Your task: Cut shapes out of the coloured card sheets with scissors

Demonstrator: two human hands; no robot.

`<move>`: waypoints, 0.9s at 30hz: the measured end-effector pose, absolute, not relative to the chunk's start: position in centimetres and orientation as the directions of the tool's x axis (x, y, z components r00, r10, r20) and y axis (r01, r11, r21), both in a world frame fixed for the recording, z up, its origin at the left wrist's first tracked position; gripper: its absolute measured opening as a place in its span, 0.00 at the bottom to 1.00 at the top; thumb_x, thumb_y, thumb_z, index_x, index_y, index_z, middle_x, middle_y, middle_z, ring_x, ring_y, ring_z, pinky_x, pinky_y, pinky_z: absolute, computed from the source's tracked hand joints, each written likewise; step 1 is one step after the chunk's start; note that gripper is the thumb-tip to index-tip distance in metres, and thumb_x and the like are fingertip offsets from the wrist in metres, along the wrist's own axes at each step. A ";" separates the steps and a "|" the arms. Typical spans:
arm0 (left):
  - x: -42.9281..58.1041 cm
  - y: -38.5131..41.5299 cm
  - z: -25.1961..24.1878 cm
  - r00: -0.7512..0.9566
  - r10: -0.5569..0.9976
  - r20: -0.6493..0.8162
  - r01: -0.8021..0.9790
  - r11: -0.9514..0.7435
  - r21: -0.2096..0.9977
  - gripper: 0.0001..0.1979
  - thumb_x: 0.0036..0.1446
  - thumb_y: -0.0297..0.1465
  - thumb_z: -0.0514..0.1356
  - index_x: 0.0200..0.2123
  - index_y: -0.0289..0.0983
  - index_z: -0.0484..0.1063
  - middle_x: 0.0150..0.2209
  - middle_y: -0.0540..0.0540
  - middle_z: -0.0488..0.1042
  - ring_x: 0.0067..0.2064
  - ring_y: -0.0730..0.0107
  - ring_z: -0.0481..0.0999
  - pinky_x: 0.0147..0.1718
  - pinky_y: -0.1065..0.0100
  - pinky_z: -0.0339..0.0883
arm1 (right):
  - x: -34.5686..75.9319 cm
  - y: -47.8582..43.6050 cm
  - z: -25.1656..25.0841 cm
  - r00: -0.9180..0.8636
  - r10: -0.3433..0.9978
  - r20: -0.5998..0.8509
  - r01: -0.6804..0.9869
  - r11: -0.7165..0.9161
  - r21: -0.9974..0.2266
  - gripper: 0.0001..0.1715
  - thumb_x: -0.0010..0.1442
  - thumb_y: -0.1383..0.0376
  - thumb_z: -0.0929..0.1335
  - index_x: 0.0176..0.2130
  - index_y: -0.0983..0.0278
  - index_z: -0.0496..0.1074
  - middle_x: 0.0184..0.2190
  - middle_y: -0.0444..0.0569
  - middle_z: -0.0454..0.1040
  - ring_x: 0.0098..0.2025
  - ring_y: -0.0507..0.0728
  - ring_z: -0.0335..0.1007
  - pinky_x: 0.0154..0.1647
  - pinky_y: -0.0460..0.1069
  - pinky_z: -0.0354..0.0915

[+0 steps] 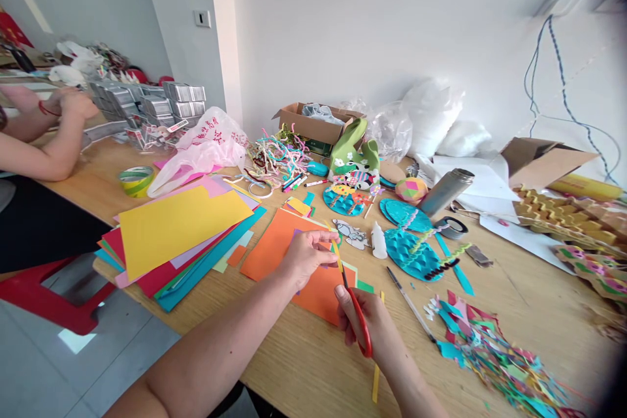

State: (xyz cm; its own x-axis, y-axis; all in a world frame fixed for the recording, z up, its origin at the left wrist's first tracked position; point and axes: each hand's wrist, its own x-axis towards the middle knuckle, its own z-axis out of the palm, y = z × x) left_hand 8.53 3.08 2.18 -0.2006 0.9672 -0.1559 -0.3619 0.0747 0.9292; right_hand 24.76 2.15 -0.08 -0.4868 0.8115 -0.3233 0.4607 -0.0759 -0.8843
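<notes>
Wooden table (274, 356) | orange paper (270, 241), lying flat | right hand (376, 321), closed round red-handled scissors (363, 324), likely rigid, best held by handles | left hand (304, 255), pinching yellow strip (337, 252) at blades; likely light, limp, tearable, take by edges

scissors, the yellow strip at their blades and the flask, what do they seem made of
Scissors: handles probably smooth plastic, being evenly bright red; blades likely metal, though they look dark here.
Yellow strip: paper or thin card, apparently matte, as it is flat, narrow and shows no clear shine.
Flask: likely metal, perhaps brushed steel, from its silvery-grey body and soft highlights.
</notes>
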 end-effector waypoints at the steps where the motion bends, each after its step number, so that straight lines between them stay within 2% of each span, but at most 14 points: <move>1: 8.5 3.1 2.1 -0.199 0.968 -0.156 -0.363 0.075 0.929 0.18 0.39 0.19 0.65 0.38 0.32 0.78 0.24 0.51 0.74 0.22 0.75 0.75 0.31 0.68 0.68 | 24.8 2.2 -0.1 -0.487 0.811 -0.326 0.460 -0.079 -0.885 0.33 0.54 0.37 0.64 0.21 0.63 0.62 0.15 0.43 0.67 0.13 0.50 0.62 0.14 0.44 0.52; 7: 8.5 3.1 1.9 -0.194 0.971 -0.142 -0.379 0.059 0.924 0.18 0.37 0.21 0.67 0.37 0.34 0.79 0.34 0.47 0.76 0.24 0.76 0.74 0.31 0.67 0.70 | 24.8 2.0 0.3 -0.510 0.803 -0.309 0.462 -0.047 -0.885 0.35 0.56 0.37 0.62 0.21 0.64 0.63 0.16 0.44 0.68 0.14 0.50 0.64 0.15 0.44 0.54; 12: 8.5 3.1 1.9 -0.196 0.971 -0.134 -0.385 0.050 0.922 0.18 0.37 0.21 0.67 0.37 0.34 0.79 0.35 0.47 0.76 0.25 0.77 0.73 0.31 0.67 0.70 | 24.9 1.9 0.6 -0.523 0.797 -0.302 0.459 -0.035 -0.888 0.36 0.58 0.37 0.60 0.21 0.64 0.64 0.16 0.45 0.69 0.14 0.50 0.65 0.16 0.43 0.54; 16: 8.5 3.1 1.9 -0.196 0.972 -0.133 -0.384 0.049 0.922 0.18 0.37 0.21 0.67 0.37 0.34 0.79 0.39 0.45 0.77 0.25 0.78 0.73 0.31 0.67 0.70 | 24.9 2.0 0.4 -0.515 0.798 -0.313 0.462 -0.050 -0.886 0.35 0.57 0.37 0.61 0.21 0.64 0.64 0.16 0.44 0.68 0.13 0.49 0.64 0.15 0.43 0.52; 27: 8.6 3.2 1.9 -0.197 0.971 -0.135 -0.388 0.049 0.921 0.19 0.35 0.21 0.67 0.36 0.34 0.80 0.40 0.44 0.77 0.25 0.78 0.72 0.30 0.68 0.70 | 24.7 2.1 0.0 -0.492 0.808 -0.324 0.460 -0.074 -0.885 0.34 0.54 0.37 0.64 0.20 0.64 0.63 0.14 0.44 0.67 0.12 0.50 0.63 0.14 0.43 0.53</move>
